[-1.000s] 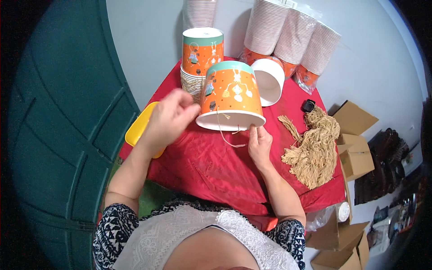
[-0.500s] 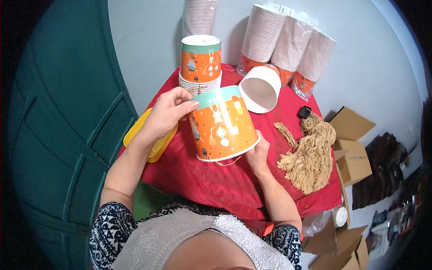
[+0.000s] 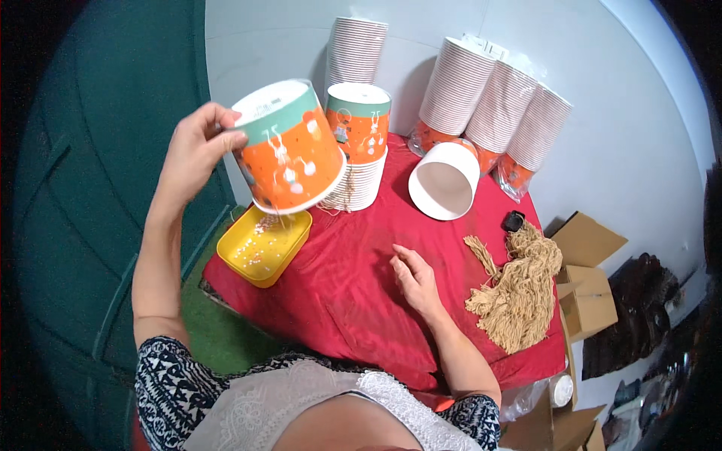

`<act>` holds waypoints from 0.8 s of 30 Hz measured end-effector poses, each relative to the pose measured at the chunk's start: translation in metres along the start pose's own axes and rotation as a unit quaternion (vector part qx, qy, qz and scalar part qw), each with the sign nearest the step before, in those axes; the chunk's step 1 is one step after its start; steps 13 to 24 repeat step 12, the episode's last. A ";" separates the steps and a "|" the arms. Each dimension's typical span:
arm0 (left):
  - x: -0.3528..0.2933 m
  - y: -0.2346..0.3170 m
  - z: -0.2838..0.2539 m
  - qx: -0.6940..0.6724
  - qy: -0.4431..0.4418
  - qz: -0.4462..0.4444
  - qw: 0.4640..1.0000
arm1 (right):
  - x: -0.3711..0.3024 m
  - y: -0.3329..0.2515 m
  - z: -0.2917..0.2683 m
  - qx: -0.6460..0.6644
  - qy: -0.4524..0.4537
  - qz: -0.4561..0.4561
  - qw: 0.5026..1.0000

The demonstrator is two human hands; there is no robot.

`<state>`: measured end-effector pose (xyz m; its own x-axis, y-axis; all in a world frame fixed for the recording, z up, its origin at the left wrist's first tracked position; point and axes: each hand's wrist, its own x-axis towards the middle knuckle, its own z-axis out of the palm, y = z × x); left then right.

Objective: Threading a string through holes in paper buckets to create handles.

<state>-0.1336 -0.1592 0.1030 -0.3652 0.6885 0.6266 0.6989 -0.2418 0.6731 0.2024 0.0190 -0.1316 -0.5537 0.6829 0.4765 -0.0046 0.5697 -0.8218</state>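
My left hand (image 3: 197,154) pinches the base edge of an orange and green paper bucket (image 3: 289,154), held upside down in the air with its white rim low. Below it is a yellow tray (image 3: 263,259) dotted with small white bits. Just right of the held bucket stands a stack of upturned buckets (image 3: 362,135), twine hanging at its white rims. My right hand (image 3: 414,279) is over the red cloth, holding nothing, fingers slightly curled and apart. A single paper bucket (image 3: 445,182) lies on its side beyond it, its white inside showing.
Tall nested bucket stacks (image 3: 460,90), some in clear plastic, stand by the wall. A bundle of tan twine (image 3: 519,293) lies at the table's right, with a small black object (image 3: 514,221) at its top. Cardboard boxes (image 3: 590,278) are beyond the right edge; a green door (image 3: 113,188) is at left.
My left hand has carried the bucket up and left, over beside the stack. My right hand has let go of its rim and is now apart from it. The view has shifted slightly.
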 end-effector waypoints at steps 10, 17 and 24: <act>0.136 -0.021 0.003 0.205 0.097 0.043 0.973 | 0.001 -0.015 -0.004 -0.067 -0.034 0.069 0.995; 0.156 -0.022 0.015 0.227 0.110 0.056 0.966 | 0.001 -0.017 -0.007 -0.093 -0.036 0.061 0.993; 0.156 -0.022 0.015 0.227 0.110 0.056 0.966 | 0.001 -0.017 -0.007 -0.093 -0.036 0.061 0.993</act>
